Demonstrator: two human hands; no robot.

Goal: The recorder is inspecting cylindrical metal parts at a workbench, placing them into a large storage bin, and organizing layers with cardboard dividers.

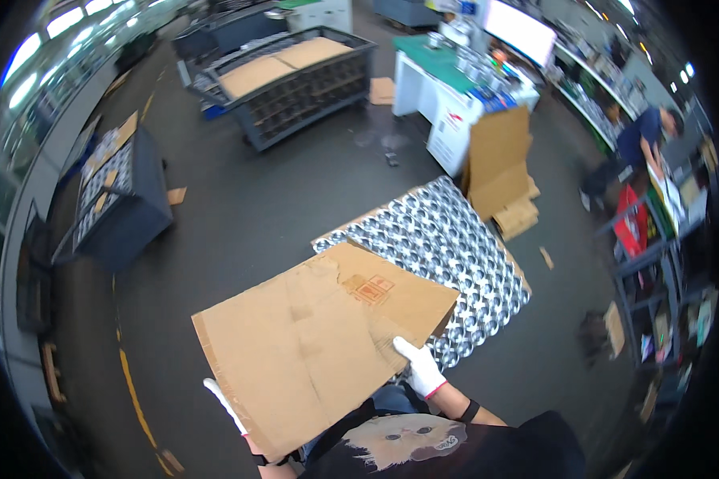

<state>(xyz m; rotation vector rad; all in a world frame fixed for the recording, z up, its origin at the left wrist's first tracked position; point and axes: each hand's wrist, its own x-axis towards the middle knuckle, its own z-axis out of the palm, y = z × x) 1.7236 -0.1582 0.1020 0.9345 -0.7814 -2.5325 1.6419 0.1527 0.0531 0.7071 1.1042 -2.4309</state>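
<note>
A large brown cardboard sheet (295, 351), creased and bearing a red printed mark, is held out in front of me. My left hand (225, 405), in a white glove, grips its left edge; most of those fingers are hidden behind the board. At the right edge my right hand (421, 369), also gloved in white, closes on the sheet with the thumb on top. The far right part of the cardboard overlaps a layer of shiny round metal parts (435, 243) set in close rows on another cardboard sheet (513, 267).
Ahead stands a grey wire-sided bin (307, 100) topped with cardboard. Another bin (132, 199) of metal parts is at left. A white workbench (451, 132) with a green top and leaning cardboard (499, 160) lies beyond the parts. At right, a person (643, 148) bends over shelving (655, 275).
</note>
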